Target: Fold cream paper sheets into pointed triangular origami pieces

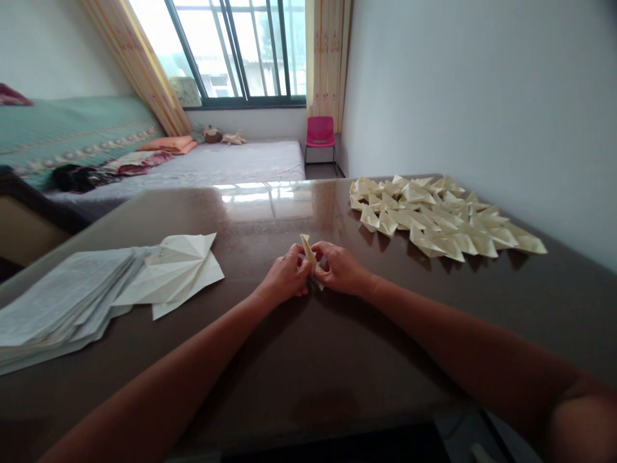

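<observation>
A small folded piece of cream paper [307, 247] stands upright between my two hands, over the middle of the brown table. My left hand [288, 272] pinches it from the left side, fingers curled. From the right, my right hand [341, 267] grips the same paper between thumb and fingers. One pointed end sticks up above the fingers and a small tip shows below; the middle is partly hidden by the fingers.
Many folded cream paper pieces [434, 215] are spread at the table's right, near the white wall. To the left lie creased paper sheets [178, 273] beside a stack of printed papers [62, 296]. Beyond the glossy table [284, 360] are a bed [241, 161] and a pink chair [320, 132].
</observation>
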A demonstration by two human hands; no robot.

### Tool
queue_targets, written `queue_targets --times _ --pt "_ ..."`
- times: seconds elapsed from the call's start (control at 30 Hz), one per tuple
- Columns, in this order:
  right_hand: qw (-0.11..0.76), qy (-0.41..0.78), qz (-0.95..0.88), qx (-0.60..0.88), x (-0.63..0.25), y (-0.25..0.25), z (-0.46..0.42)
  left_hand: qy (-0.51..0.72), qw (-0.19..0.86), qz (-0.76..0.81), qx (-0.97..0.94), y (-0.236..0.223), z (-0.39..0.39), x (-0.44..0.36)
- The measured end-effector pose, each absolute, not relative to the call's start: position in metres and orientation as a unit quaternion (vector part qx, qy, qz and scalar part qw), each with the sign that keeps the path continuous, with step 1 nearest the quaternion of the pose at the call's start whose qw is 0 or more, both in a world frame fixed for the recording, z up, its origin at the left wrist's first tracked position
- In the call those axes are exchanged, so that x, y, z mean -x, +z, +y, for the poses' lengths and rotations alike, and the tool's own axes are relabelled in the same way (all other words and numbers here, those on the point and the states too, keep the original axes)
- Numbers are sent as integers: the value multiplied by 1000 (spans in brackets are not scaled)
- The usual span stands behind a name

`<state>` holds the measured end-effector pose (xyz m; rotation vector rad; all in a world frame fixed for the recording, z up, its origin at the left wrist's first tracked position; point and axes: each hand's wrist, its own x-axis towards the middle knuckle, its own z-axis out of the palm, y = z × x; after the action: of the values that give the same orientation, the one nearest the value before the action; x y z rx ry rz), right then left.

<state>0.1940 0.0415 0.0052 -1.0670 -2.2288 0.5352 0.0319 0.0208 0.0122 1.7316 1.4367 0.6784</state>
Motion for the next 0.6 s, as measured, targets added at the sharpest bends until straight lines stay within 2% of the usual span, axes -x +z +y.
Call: queue_targets --times 0.2,0.47,0.6 --pt "301 150 -858 388 -193 6 35 271 269 569 -729 15 15 -38" --pt "290 179 -850 402 -198 6 37 282 345 531 -721 8 16 -28" --pt "271 152 -847 431 -198 6 40 237 228 554 -765 9 14 -31"
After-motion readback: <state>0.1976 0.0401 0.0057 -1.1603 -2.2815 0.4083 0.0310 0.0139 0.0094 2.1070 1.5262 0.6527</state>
